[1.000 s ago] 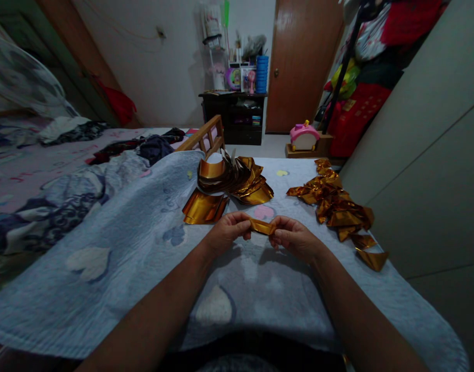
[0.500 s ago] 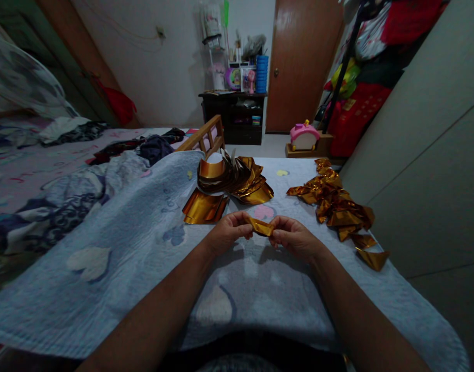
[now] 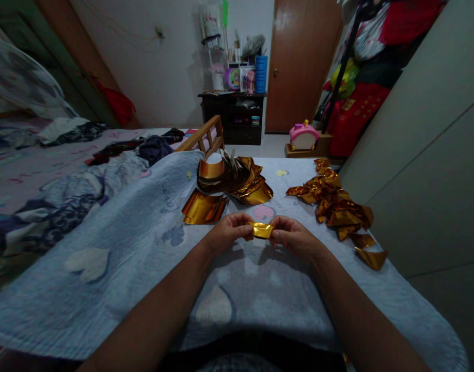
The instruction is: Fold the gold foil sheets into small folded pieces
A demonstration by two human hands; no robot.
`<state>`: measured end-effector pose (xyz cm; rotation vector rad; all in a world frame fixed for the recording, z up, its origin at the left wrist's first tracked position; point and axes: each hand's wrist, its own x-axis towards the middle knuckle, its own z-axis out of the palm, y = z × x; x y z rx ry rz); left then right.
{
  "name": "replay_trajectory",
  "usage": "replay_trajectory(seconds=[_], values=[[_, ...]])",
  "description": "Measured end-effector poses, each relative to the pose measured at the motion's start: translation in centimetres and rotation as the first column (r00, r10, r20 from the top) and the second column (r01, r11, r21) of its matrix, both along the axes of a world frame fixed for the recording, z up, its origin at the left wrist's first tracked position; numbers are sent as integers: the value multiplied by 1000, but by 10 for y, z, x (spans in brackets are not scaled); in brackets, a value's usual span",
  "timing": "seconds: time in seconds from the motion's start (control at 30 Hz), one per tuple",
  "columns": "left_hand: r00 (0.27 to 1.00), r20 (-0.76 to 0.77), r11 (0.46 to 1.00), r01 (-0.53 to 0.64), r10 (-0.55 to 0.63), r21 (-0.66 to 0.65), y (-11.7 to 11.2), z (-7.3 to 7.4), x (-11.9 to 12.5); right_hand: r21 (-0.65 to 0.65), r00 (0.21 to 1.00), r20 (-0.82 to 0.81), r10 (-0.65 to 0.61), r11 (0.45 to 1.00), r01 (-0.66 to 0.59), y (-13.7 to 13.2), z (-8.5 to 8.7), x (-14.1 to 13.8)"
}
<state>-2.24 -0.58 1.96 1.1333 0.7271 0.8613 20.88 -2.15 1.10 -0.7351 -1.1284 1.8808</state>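
Between my two hands is a small folded piece of gold foil paper [image 3: 262, 230], shiny and held level just above the blanket. My left hand [image 3: 234, 227] pinches its left end between thumb and fingers. At the right end, my right hand [image 3: 290, 231] is closed on it the same way. Beyond my left hand lies a fanned stack of gold foil sheets [image 3: 206, 205], with more sheets heaped behind and to its right. A pile of folded gold foil pieces [image 3: 343, 206] lies to the right of my right hand, near the blanket's edge.
A light blue blanket [image 3: 144, 258] with heart shapes covers the surface under my hands. Past its far edge stand a wooden rail [image 3: 206, 135], a dark cabinet [image 3: 233, 119] and a pink toy [image 3: 304, 136]. Clothes lie on a bed at left; a pale cabinet wall rises at right.
The folded foil piece has tilted between my fingers, so its front face now looks brighter and flatter. Both hands stay in nearly the same place.
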Motion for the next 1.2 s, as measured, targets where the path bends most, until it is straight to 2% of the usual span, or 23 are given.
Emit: replay_trajectory(seconds=[0.27, 0.43, 0.67, 0.83, 0.93, 1.03, 1.2], values=[[1000, -6, 999, -25, 24, -23, -1, 1, 3, 29, 999, 35, -4, 1000, 3, -1, -2, -2], [999, 41, 995, 13, -9, -100, 0, -2, 2, 16, 1000, 27, -8, 1000, 8, -1, 0, -3], [1000, -27, 999, 3, -5, -44, -1, 0, 3, 29, 1000, 27, -12, 1000, 11, 0, -3, -3], [1000, -21, 999, -3, 2, -34, -1, 0, 4, 31, 999, 31, -26, 999, 25, 0, -1, -2], [999, 29, 997, -41, 43, -69, 1, -2, 4, 12, 999, 3, -54, 998, 54, 0, 0, -3], [998, 63, 995, -23, 29, -96, 2, -5, 3, 8, 998, -5, -63, 998, 63, 0, 1, -3], [999, 16, 999, -30, 31, -45, 0, -2, 5, -4, 998, 3, -67, 998, 67, -2, 1, -4]])
